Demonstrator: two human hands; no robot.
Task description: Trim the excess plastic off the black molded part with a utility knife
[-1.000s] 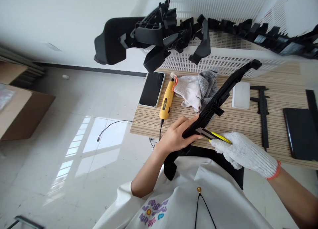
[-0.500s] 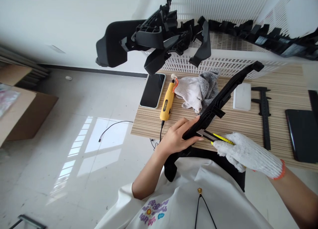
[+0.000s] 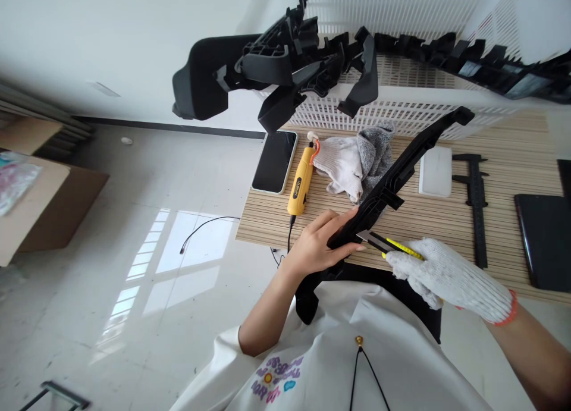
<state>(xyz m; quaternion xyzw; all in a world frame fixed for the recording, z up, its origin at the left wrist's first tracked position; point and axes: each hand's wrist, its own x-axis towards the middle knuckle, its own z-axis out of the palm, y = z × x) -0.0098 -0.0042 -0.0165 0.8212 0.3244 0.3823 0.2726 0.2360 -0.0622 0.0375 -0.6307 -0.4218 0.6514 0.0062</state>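
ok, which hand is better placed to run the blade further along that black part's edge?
Right, probably. The gloved right hand already holds the yellow utility knife with its blade against the long black plastic part. The bare left hand grips the part's near end, steadying it.

Head camera looks steeply down — close over the table.

- A small workshop or parts-finishing station.
- White crate heaped with black plastic parts.
- Slatted bench carrying a caliper, yellow rotary tool, work gloves.
- Cardboard boxes on tiled floor.
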